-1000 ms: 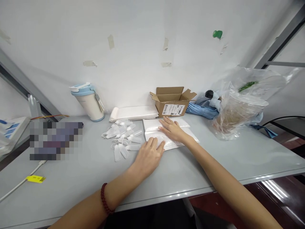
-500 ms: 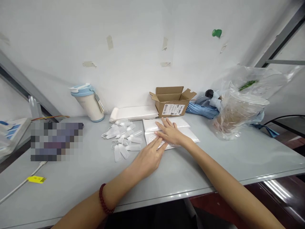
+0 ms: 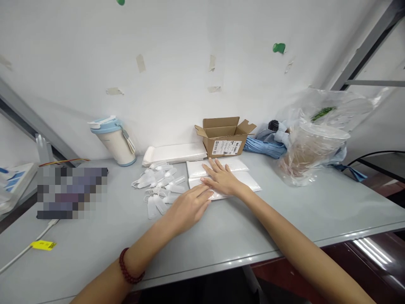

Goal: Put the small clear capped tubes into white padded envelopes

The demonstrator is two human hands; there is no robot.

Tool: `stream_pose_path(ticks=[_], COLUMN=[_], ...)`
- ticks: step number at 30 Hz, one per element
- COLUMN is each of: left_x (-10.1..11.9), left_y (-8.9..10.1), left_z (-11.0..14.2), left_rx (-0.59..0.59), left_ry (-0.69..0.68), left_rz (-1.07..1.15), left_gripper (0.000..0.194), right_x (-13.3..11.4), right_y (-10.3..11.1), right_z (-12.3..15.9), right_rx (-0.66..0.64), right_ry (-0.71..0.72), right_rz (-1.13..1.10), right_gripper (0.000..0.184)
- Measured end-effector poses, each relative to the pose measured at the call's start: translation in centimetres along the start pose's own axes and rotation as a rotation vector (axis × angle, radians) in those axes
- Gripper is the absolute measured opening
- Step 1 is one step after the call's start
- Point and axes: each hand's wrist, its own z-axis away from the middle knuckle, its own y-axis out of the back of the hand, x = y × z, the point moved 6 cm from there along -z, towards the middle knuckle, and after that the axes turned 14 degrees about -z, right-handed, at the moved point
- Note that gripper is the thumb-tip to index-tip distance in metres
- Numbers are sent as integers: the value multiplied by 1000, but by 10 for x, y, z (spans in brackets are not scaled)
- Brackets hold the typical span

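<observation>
Spread the open right hand [image 3: 223, 179] flat over two white padded envelopes [image 3: 251, 182], gripping neither. Reached the left hand [image 3: 188, 209] to their near left edge, open as well, fingers extended toward the right fingertips and closed on nothing. Lay near the middle of one grey table [image 3: 230, 232], the two envelopes, just in front of one open cardboard box [image 3: 226, 141] and one stack of white sleeves [image 3: 177, 153]. Counted roughly a dozen small translucent plastic pieces [image 3: 153, 181] just left of the envelopes, though too overlapped for a sure number. Saw one tumbler [image 3: 117, 145] behind them to the left, and one bagged cup [image 3: 316, 147] well apart to the right. Had sideways room over grey surface between envelopes and cup, and more toward the front edge, crossed by both forearms.
</observation>
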Motion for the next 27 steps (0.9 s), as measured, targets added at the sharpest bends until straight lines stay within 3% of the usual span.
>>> stream_pose_path(ticks=[3,7,10,13,20,27], left_x=[-22,-85,-135,-168,-185,-191], left_y=[8,21,18,6,-9,2], left_z=[-8,-28,-42,-49,-50,-49], left_rx=[64,179,73,-95,-118,-40], left_ry=[54,284,416,431,454,548], left_rz=[50,-45,-203,-265,-263,-275], left_gripper=[27,27,26,28,28,26], right_x=[0,1,1,1,-1,-3], right_y=[0,-1,-1,-2,0,1], right_z=[0,0,0,0,2,3], right_rx=[-1,-10,-29,-53,-70,-83], right_ry=[-1,1,-10,-16,-33,-16], right_rz=[-7,-13,-18,-25,-29,-18], right_gripper=[79,82,83,85,88,85])
